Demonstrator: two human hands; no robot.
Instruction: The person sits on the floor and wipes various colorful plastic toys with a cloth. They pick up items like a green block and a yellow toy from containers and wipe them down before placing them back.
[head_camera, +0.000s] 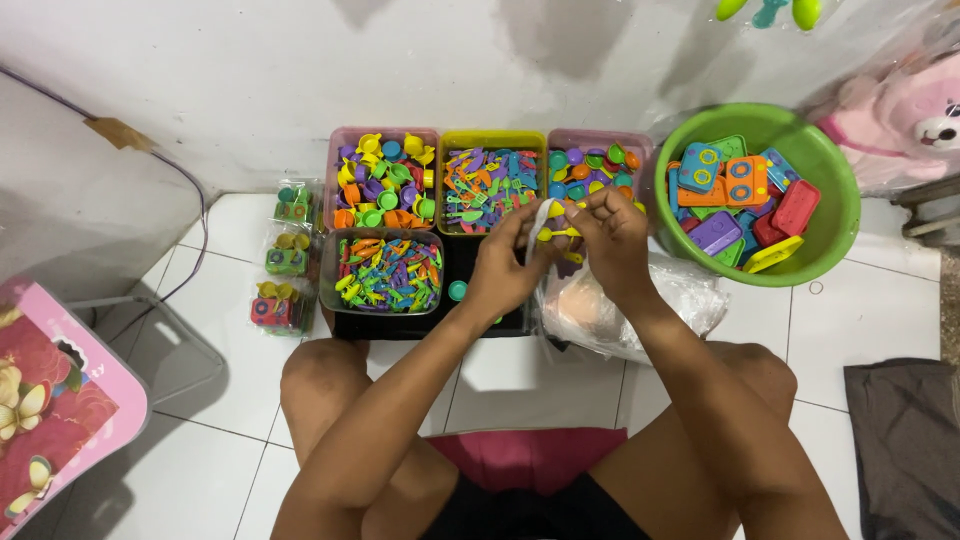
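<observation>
My left hand (505, 262) and my right hand (610, 240) are raised together above the trays, both pinching a small clear plastic bag (540, 222) with yellow toy pieces (560, 234) at its mouth. Below them stand four small trays of tiny coloured plastic toy parts: a pink tray (331, 160) of cups, a yellow tray (492, 138) of utensils, a pink tray (640, 148) of plates and a clear tray (327, 262) of cutlery. A round teal piece (457, 291) lies on the black surface under my left wrist.
A green basin (835, 215) of toy stoves stands at the right. A crumpled clear plastic bag (640, 310) lies beside my right forearm. Packed toy sets (284, 258) are lined up left of the trays. A pink table (60, 400) is at the far left, and a plush toy (915, 115) at the far right.
</observation>
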